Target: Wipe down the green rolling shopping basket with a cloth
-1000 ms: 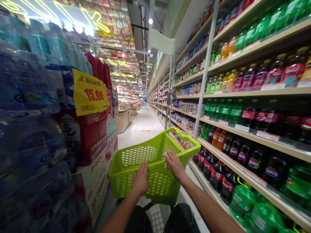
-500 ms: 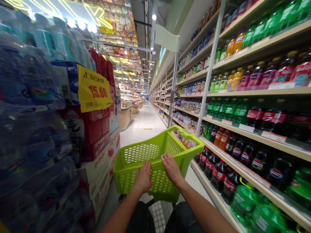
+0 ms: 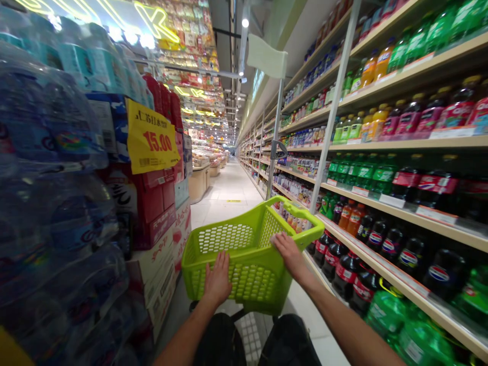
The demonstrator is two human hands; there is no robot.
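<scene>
A bright green plastic shopping cart with perforated sides stands sideways in front of me, its handle pointing right. The part of the basket that shows has nothing in it. My left hand rests against the near side just at the rim, fingers stretched out and holding nothing. Farther right, my right hand lies over the same rim close to the handle end. Under its bent fingertips shows a small white tissue-like piece, mostly covered by the fingers.
Shelves of bottled drinks run along the right. Stacked water packs and boxes with a yellow price sign rise on the left. A post with a pale flag stands beyond the cart; the tiled aisle stretches ahead.
My right hand has slid right along the rim toward the handle, with the white piece under its fingers. My left hand stays on the near side, slightly farther left along the cart.
</scene>
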